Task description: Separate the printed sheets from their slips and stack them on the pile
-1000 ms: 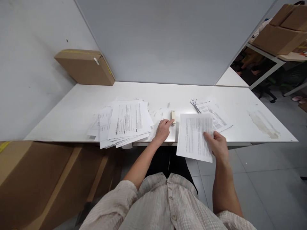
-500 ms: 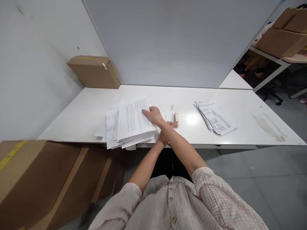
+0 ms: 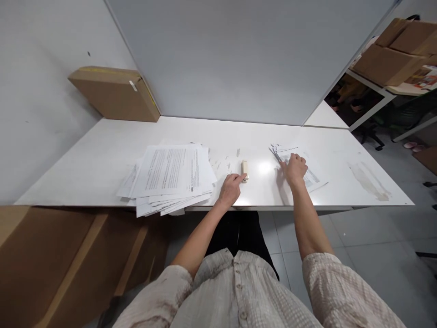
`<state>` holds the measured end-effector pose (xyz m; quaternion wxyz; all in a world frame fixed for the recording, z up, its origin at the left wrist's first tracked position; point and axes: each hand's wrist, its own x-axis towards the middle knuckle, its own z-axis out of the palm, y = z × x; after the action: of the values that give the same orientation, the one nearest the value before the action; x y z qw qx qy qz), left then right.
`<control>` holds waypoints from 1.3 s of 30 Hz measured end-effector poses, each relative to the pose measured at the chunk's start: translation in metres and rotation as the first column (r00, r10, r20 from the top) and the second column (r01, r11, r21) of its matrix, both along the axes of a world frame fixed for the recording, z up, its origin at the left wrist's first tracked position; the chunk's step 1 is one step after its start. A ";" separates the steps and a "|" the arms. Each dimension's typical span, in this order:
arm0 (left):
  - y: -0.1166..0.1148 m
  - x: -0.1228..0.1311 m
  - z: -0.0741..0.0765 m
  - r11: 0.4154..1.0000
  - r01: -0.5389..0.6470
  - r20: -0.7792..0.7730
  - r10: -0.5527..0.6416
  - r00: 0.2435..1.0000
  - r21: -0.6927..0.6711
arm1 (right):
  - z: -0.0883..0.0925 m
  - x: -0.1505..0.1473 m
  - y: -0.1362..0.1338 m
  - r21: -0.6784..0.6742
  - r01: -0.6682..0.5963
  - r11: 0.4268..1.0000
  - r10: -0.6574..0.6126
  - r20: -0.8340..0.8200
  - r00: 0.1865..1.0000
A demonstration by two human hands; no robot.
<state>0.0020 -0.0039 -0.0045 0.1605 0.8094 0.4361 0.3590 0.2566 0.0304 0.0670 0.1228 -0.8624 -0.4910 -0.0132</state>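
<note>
White laminate tabletop point(image 3: 102, 150) carries a big fanned pile of printed sheets point(image 3: 170, 175) near its front edge, a smaller stack point(image 3: 309, 171) where the right hand point(image 3: 293, 167) presses with spread fingers, and a cream stapler point(image 3: 245, 169) touched by the loosely curled left hand point(image 3: 230, 189).

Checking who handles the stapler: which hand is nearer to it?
Left. The left hand rests beside the stapler, a fingertip at its near end; the right hand lies on the small paper stack.
</note>
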 end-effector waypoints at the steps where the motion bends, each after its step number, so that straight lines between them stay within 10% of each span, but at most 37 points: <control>1: 0.000 0.000 0.000 1.000 -0.003 -0.001 0.003 1.000 0.004 | -0.006 0.011 0.000 -0.047 0.015 0.999 -0.015 -0.010 1.000; 9: -0.001 -0.001 0.001 1.000 0.000 -0.007 0.000 1.000 -0.001 | -0.023 0.039 -0.006 -0.009 0.008 1.000 -0.010 -0.253 0.967; 23: -0.001 0.000 0.002 1.000 -0.006 -0.016 0.006 1.000 -0.021 | -0.023 0.032 -0.013 -0.039 -0.022 0.999 0.018 -0.106 0.994; 29: 0.000 -0.002 0.001 1.000 -0.016 0.085 0.016 0.996 -0.002 | 0.019 0.014 -0.047 0.084 -0.112 0.990 0.105 0.092 0.990; 33: -0.006 -0.002 0.014 0.984 0.030 0.410 0.047 0.911 -0.178 | 0.065 -0.014 -0.101 0.316 -0.210 0.925 0.251 -0.097 0.963; 35: -0.015 0.000 0.025 0.921 0.227 0.622 0.021 0.783 -0.317 | 0.081 -0.030 -0.127 0.428 -0.248 0.869 0.386 -0.275 0.880; 39: -0.032 0.001 0.043 0.591 0.687 0.867 0.044 0.496 -0.423 | 0.083 -0.043 -0.143 0.485 -0.295 0.823 0.554 -0.575 0.602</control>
<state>0.0029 -0.0356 0.0389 0.7215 0.4838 0.2353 0.4359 0.2135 -0.1128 0.1501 0.4442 -0.6224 -0.5912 0.2564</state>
